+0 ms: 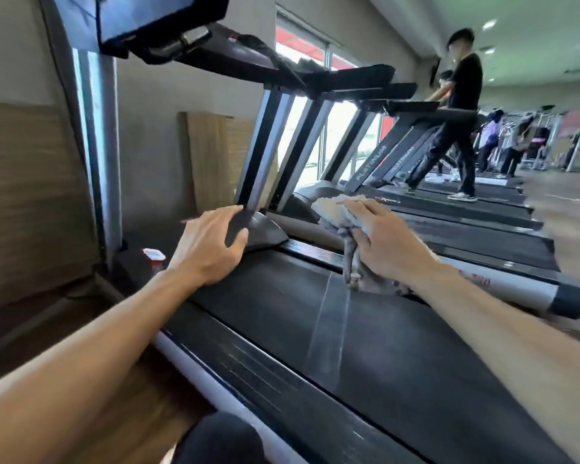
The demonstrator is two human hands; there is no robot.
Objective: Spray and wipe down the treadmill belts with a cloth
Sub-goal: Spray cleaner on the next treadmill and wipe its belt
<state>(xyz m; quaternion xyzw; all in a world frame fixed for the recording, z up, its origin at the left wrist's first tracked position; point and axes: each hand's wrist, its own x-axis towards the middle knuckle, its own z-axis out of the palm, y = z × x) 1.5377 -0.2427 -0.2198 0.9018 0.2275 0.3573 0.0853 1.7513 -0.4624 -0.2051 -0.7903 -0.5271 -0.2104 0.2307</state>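
Stretching from the 5 o'clock corner of the view up toward 11 o'clock, the dark treadmill belt [315, 316] fills the lower middle, its long axis running away from the person toward the motor cover [265, 232]. A pale wet streak [329, 326] crosses the belt at the centre. The right hand [379, 239], at about 1 o'clock, grips a bunched grey cloth [345, 229], fingers curled round it; the cloth's tail hangs down to touch the belt's far edge beside the right side rail [503, 286]. The unwiped belt lies toward 7 o'clock from that grip, so the right hand is the nearer one for the next stroke, likely drawn across or back along the belt. The left hand [211, 246], at 10 o'clock, rests with fingers spread on the motor cover's corner, bracing. A small spray bottle [154, 259] with a white top stands on the floor at 9 o'clock, just beside the left wrist.
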